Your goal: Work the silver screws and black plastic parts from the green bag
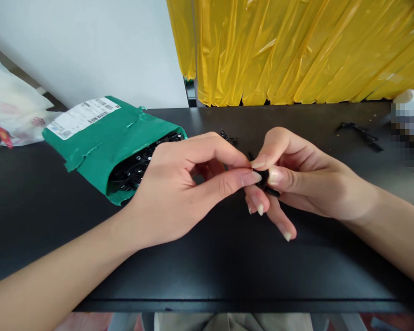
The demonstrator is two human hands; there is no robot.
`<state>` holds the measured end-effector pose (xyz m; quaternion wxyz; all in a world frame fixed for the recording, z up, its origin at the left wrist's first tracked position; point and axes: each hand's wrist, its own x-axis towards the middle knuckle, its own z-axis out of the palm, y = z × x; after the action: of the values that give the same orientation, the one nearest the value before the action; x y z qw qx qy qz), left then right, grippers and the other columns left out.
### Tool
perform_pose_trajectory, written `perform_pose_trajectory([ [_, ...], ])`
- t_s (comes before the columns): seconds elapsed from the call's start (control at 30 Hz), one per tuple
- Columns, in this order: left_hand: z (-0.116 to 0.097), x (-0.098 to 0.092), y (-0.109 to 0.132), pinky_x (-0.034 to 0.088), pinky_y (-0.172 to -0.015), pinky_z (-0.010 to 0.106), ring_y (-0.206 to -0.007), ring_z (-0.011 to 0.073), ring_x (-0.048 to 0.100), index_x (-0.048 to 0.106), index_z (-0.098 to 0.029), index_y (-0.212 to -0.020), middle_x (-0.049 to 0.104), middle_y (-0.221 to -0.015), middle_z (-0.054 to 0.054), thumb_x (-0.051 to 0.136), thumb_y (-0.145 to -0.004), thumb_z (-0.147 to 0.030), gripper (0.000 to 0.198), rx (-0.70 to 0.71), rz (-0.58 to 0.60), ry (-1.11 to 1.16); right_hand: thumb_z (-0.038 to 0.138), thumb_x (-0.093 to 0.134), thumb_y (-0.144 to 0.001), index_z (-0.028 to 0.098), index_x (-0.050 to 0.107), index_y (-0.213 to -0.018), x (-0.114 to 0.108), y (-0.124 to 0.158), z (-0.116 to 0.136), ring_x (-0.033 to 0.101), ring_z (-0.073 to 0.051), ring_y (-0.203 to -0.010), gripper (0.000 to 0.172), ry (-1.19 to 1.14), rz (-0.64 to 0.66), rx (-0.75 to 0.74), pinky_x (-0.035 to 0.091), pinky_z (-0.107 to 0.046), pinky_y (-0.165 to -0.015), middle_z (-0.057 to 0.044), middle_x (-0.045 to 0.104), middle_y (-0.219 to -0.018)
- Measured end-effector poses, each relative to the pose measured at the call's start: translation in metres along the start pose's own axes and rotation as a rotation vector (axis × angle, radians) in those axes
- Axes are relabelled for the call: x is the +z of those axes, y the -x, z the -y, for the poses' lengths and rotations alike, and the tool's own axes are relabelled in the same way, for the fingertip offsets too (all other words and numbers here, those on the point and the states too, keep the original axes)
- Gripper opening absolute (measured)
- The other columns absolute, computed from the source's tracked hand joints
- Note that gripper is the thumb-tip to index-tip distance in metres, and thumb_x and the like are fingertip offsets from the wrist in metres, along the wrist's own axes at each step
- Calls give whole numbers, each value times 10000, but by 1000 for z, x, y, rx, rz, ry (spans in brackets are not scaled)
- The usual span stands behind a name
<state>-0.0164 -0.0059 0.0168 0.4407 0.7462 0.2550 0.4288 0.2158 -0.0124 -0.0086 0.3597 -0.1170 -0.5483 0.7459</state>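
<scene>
Both hands up over the black desk [207, 266], fingertips meeting just right of centre, pinching a small black plastic piece [263, 179]. Left hand [175, 193] grips it between thumb and index finger; right hand [307, 179] also has thumb and index closed on it, other fingers loosely curled beneath. Piece mostly covered by fingers, exact shape can't be told. Green mailer bag [124, 133] lies on the desk behind and left of the left hand, mouth gaping toward it, packed with black plastic parts [134, 165]; white shipping label [83, 117] on top. Few small black bits [229, 137] on desk beyond the fingertips, longer black pieces [362, 134] farther right. White plastic bag [14, 101] at far left, yellow plastic sheeting [283, 50] hanging behind desk, pixelated object [410, 119] at right edge.
</scene>
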Motion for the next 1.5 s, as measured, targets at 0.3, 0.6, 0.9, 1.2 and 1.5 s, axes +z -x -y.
perform_pose_trajectory([
  [0.3,7,-4,-2,548,-511,306,-685,201,771,825,-232,-899,824,-820,42,923,-949,-373,179,-104,71,111,223,639,-1138,215,701,-1160,-2,-1,-1,773,-94,-666,66,10,4,-15,702,-222,-595,21,792,-934],
  [0.6,2,6,1,690,-711,270,-748,161,826,824,-223,-923,821,-812,-19,947,-909,-163,138,-121,48,324,238,636,-1139,255,714,-1171,0,-1,1,803,-97,-670,86,9,-6,12,689,-203,-581,52,793,-929],
  [0.9,8,1,0,653,-661,298,-725,156,780,809,-220,-904,823,-845,3,879,-992,-238,114,-23,56,170,240,692,-1115,239,731,-1140,-1,-3,0,843,-124,-822,46,2,-48,-35,690,-188,-614,38,809,-888],
  [1.2,2,10,1,624,-638,304,-678,140,743,780,-228,-838,789,-779,-18,885,-989,-278,190,-58,-57,76,259,655,-1138,236,693,-1156,-1,-6,-5,776,-67,-599,48,-4,-52,-34,691,-196,-650,53,803,-909],
  [1.5,7,7,-4,740,-766,371,-697,216,822,840,-218,-888,806,-750,5,924,-939,-243,102,-136,0,305,230,627,-1152,214,673,-1167,-1,-7,-7,789,-58,-596,51,-32,-49,-28,679,-153,-650,39,813,-938],
])
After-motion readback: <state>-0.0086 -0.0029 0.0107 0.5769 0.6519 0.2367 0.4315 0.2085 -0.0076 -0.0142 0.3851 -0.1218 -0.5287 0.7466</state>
